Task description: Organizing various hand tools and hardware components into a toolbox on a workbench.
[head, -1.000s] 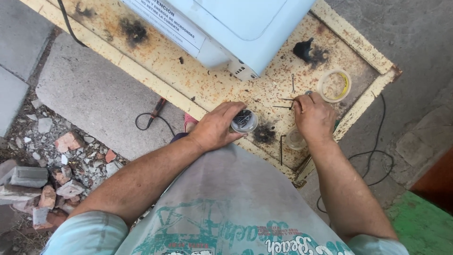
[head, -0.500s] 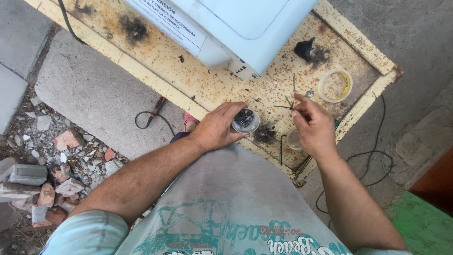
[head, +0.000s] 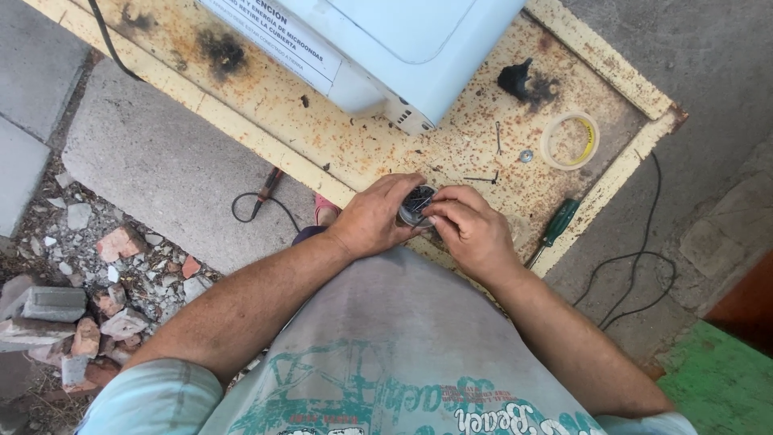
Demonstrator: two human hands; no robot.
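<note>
Looking down from the head camera, a small round part (head: 416, 205) with a metal rim and a dark inside is seen held between both hands, just above the near edge of a rusty yellow metal table (head: 378, 141). The left hand (head: 372, 217) is curled around the part from the left side, with the fingers bent over its top and the thumb below. The right hand (head: 471, 229) is brought against the part from the right; its fingertips (head: 435, 211) are pressed together on the rim, as in a pinch, but what exactly is pinched cannot be told, because the spot is too small. The two hands are touching each other at the part.

On the table, behind the hands, a white appliance (head: 386, 48) with a label on its side is standing. To the right of it a roll of yellowish tape (head: 570, 140) is laid flat, and just beside the roll a small washer (head: 526, 156) is seen. Some thin screws or nails (head: 491, 161) are scattered between the hands and the tape. A dark burnt lump (head: 519, 80) is resting near the far right corner.

A screwdriver with a green handle (head: 555, 227) is leaning at the right edge of the table, near the right forearm. A black cable (head: 628, 274) is lying on the concrete floor at the right. At the left, broken bricks and rubble (head: 72, 298) are piled on the ground, and another thin tool with a cable (head: 262, 197) is lying on a concrete slab
</note>
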